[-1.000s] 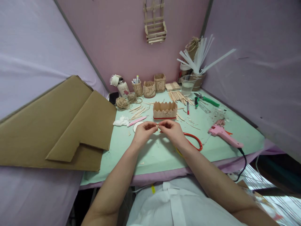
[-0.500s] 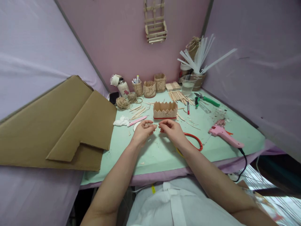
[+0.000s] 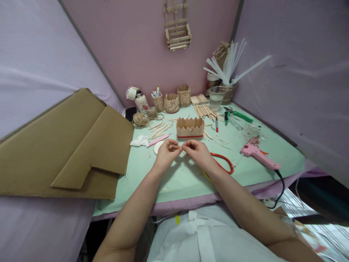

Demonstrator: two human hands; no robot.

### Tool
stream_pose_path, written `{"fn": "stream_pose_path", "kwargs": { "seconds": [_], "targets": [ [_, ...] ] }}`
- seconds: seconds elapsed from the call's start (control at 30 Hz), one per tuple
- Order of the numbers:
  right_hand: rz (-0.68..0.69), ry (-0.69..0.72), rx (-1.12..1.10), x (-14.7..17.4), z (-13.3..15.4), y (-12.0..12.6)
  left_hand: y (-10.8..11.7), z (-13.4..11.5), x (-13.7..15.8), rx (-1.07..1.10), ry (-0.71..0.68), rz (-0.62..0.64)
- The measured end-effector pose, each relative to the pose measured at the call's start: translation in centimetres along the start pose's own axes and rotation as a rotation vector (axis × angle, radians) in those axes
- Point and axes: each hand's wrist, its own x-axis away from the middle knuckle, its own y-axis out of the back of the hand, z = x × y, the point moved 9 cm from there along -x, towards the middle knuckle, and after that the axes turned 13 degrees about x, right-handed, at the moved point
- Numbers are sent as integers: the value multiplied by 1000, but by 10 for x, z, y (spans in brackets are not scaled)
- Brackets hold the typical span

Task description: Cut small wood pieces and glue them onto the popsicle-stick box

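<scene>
Box (image 3: 190, 131) with zigzag rim stands near mid-frame, long axis left to right, just above the right hand (image 3: 198, 152), which is nearer than the left hand (image 3: 166, 153). Their fingertips meet; whether they pinch anything, I cannot tell.

A craft workshop corner; glue gun (image 3: 257, 155) at three o'clock; loose wooden sticks (image 3: 206, 112) at two; slatted wooden rack (image 3: 178, 38) on the wall (image 3: 136, 54) at twelve; cut cardboard (image 3: 73, 149) at nine.
</scene>
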Motion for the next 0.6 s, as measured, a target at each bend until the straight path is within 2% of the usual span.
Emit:
{"fn": "stream_pose_path", "kwargs": {
  "seconds": [0.27,0.43,0.6],
  "targets": [
    [3,-21,-19,1,-4,2,-4,-7,6,-174,33,69],
    [17,-34,-43,1,-4,-1,-4,-4,5,-152,34,62],
    [14,-50,-83,0,-2,0,3,10,1,-44,122,15]
  ]
}}
